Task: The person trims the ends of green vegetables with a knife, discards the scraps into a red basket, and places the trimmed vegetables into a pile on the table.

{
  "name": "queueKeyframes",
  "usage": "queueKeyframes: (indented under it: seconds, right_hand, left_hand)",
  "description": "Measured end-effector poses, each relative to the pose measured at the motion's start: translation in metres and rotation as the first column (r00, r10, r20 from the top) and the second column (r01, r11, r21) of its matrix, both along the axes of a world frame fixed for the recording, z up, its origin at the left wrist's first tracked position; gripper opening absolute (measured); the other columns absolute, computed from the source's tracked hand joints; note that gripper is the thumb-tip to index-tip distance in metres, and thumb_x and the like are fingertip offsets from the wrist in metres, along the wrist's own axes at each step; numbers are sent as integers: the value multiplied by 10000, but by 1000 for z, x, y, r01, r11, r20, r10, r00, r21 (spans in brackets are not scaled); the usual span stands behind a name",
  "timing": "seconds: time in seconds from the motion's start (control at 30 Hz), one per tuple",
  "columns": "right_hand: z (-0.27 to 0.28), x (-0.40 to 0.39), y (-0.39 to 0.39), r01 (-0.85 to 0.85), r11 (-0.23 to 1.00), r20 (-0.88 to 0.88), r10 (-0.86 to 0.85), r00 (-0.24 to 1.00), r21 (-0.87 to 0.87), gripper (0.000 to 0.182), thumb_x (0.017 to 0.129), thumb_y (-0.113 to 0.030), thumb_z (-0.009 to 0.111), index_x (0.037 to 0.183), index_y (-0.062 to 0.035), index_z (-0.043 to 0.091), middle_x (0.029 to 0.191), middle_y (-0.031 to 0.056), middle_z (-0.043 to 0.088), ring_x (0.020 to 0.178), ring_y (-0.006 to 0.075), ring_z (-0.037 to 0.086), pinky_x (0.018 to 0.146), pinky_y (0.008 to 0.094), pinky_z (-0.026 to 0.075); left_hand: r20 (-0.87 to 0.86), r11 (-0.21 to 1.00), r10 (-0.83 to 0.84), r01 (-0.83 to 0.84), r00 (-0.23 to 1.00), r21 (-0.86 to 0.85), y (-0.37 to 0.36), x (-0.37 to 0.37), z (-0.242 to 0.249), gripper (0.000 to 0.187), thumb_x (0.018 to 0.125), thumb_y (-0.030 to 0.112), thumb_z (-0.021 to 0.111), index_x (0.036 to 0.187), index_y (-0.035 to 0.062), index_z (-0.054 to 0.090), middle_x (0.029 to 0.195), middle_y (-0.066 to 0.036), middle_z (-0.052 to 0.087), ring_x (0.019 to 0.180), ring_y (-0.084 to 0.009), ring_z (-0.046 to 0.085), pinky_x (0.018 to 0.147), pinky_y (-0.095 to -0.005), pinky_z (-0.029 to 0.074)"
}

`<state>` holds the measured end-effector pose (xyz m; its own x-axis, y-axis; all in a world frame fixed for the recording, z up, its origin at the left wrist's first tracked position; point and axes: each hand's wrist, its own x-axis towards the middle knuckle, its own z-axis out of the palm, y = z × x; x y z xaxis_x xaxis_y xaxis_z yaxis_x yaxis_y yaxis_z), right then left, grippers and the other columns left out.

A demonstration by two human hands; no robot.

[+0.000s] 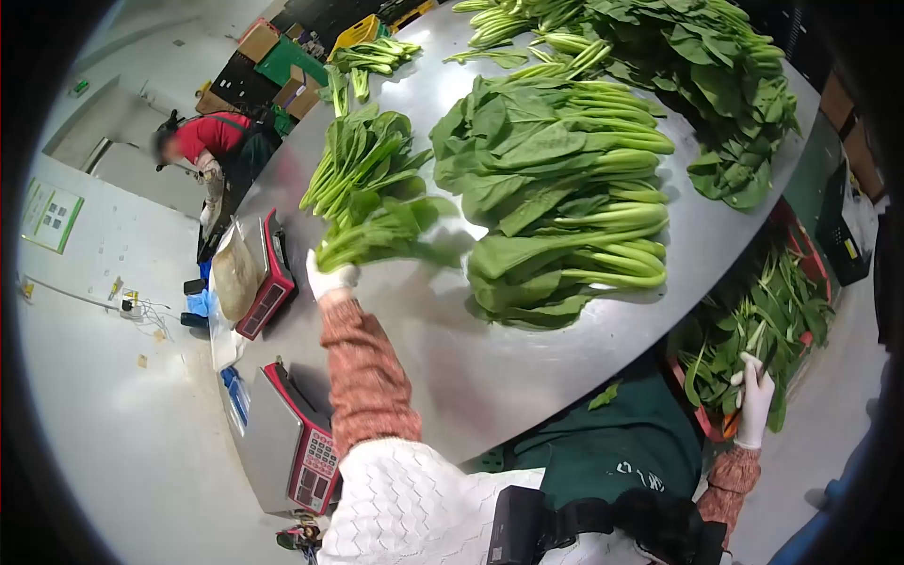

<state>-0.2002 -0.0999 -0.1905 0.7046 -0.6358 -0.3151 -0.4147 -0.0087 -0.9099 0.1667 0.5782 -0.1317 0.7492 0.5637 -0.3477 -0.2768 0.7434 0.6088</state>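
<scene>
My left hand (331, 275), in a white glove, is closed around the stem end of a bunch of leafy greens (381, 231). Its leaves are blurred and point right, over the metal table. Another pile of greens (367, 160) lies just beyond that hand. My right hand (754, 400), also gloved, is low on the right at a red crate (812, 254) full of loose greens (753, 320). Its fingers are closed on a slim, dark, knife-like tool (770, 354) with an orange end; the fingers partly hide it.
Rows of greens (574, 179) lie on the metal table (424, 348), with a large heap (706, 66) at the far right. Two red scales (273, 273) (306, 452) stand at left. A person in red (212, 138) bends beyond the table. Boxes (297, 91) are stacked behind.
</scene>
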Motion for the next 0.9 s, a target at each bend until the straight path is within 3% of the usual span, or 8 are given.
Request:
queueKeyframes:
  seconds: [0.13, 0.3, 0.4, 0.53, 0.7, 0.77, 0.8, 0.9]
  right_hand:
    - [-7, 2, 3, 24, 1000, 28, -24, 999, 6, 290, 1028, -210, 510, 1175, 8, 633, 695, -20, 582, 470, 8, 365, 425, 194, 248]
    - [-1, 32, 33, -25, 1000, 2, 25, 1000, 9, 295, 1026, -217, 516, 1158, 20, 631, 684, -19, 582, 451, 13, 359, 414, 192, 260]
    - [5, 47, 46, -88, 996, -26, 89, 996, 14, 252, 1016, -173, 516, 1147, 5, 637, 677, -19, 581, 441, 10, 358, 411, 186, 262]
    - [15, 67, 41, -176, 984, -30, 175, 984, -32, 242, 1008, -151, 515, 1145, -3, 647, 682, -21, 588, 480, 18, 392, 452, 197, 302]
    - [41, 123, 65, -237, 970, 200, 244, 949, -57, 231, 961, -50, 545, 1148, 34, 651, 799, 20, 627, 718, 66, 549, 683, 223, 435]
    - [68, 149, 88, -320, 929, 108, 343, 933, -184, 254, 928, -27, 601, 1170, 43, 631, 946, 47, 655, 856, 116, 613, 810, 253, 480]
    - [57, 160, 93, -311, 832, 219, 446, 868, -460, 286, 911, -35, 626, 1190, 30, 620, 1011, 74, 660, 897, 155, 634, 831, 267, 489]
    - [56, 181, 120, -334, 665, 84, 513, 854, -668, 412, 815, -125, 705, 1206, -43, 606, 1097, 131, 632, 914, 312, 672, 785, 369, 534]
  left_hand:
    - [42, 988, -81, 86, 996, -130, 40, 95, 43, 407, 952, 404, 526, 1227, 110, 589, 1302, -119, 584, 1173, -354, 544, 1050, -506, 390]
    - [-374, 963, -267, 256, 888, -82, 21, 133, 41, 925, 795, 572, 666, 1528, 165, 275, 1579, -99, 290, 1436, -297, 241, 1175, -485, 178]
    - [-365, 947, -245, 302, 898, 107, -32, 94, 22, 667, 895, 382, 649, 1413, 38, 405, 1532, -105, 352, 1367, -300, 393, 1119, -482, 306]
    - [-326, 836, -315, 423, 891, 349, -57, 22, -5, 467, 953, 214, 601, 1345, -7, 478, 1326, -152, 559, 1128, -280, 600, 921, -397, 493]
    - [-308, 394, -255, 389, 917, 832, -126, -63, 39, 326, 943, 99, 618, 1242, -23, 574, 1128, -117, 661, 968, -191, 652, 877, -326, 523]
    - [-215, 316, -371, 340, 904, 886, -156, -85, 48, 244, 933, 7, 601, 1173, -36, 612, 1068, -94, 669, 923, -155, 641, 843, -290, 529]
    - [-191, 272, -433, 330, 881, 904, -173, -97, 53, 244, 927, -16, 598, 1170, -39, 611, 1061, -90, 668, 924, -151, 636, 841, -285, 526]
    - [-250, 102, -533, 354, 809, 930, -225, -130, 59, 212, 903, -30, 621, 1113, -42, 650, 1020, -77, 683, 923, -131, 629, 847, -269, 504]
